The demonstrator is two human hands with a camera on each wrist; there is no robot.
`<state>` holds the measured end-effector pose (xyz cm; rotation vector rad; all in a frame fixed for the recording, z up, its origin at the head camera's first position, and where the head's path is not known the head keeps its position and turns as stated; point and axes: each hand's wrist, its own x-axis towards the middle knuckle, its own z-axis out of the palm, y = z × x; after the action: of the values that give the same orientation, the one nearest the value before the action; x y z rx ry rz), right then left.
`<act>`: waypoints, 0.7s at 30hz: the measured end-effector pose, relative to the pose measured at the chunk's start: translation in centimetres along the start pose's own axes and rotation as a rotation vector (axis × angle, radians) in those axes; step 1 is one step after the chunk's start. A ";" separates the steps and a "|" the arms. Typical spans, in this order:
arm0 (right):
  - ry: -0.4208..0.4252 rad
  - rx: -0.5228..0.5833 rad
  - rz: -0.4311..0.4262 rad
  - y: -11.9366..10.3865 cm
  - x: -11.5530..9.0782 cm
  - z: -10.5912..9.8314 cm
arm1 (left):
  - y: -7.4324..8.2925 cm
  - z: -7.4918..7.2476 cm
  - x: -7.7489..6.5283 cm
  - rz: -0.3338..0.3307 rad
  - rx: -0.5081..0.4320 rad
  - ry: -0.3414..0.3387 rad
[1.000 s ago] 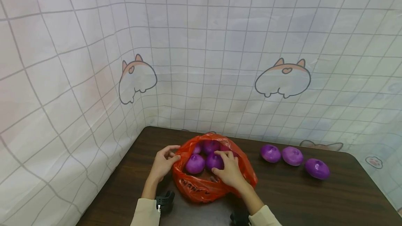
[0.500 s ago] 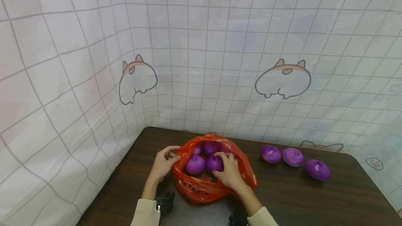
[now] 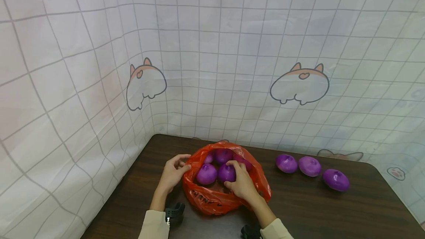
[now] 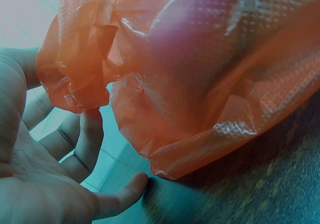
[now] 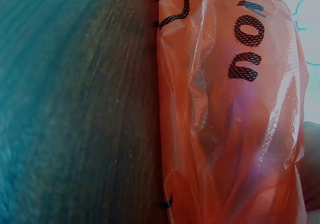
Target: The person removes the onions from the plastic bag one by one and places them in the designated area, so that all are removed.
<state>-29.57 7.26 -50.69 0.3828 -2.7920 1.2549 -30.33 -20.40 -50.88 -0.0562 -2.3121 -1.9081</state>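
Observation:
A red plastic bag (image 3: 206, 198) with black lettering lies with its mouth open, holding several purple onions (image 3: 206, 174). My left hand (image 3: 172, 172) is at the bag's left rim; in the left wrist view its bent fingers (image 4: 91, 134) reach behind and under a fold, with the thumb set apart. My right hand (image 3: 244, 183) reaches over the near right rim and grips a darker onion (image 3: 225, 172) between thumb and fingers. The right wrist view shows mostly the bag's outer side (image 5: 235, 119), hiding that hand's grip.
Three more purple onions stand in a loose row on the dark wooden table (image 3: 299, 209): a left one (image 3: 286, 163), a middle one (image 3: 310, 166) and a right one (image 3: 335, 180). A white gridded sheet (image 3: 225, 84) with dog drawings hangs behind and to the left.
My right hand shifts very slightly left, staying around the same onion inside the bag. My left hand and the loose onions hold their places.

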 end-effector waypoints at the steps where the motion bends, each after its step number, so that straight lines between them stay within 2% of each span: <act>1: 0.000 0.002 -0.005 0.0 0.0 0.0 | 0.0 0.0 0.0 0.000 -0.001 -0.001; 21: 0.021 0.019 -0.019 0.3 -0.1 -0.2 | 0.2 0.1 0.0 -0.006 0.014 -0.001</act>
<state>-29.57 7.59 -50.81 0.3949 -2.7545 1.2745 -30.29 -20.30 -50.71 -0.0484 -2.3285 -1.8955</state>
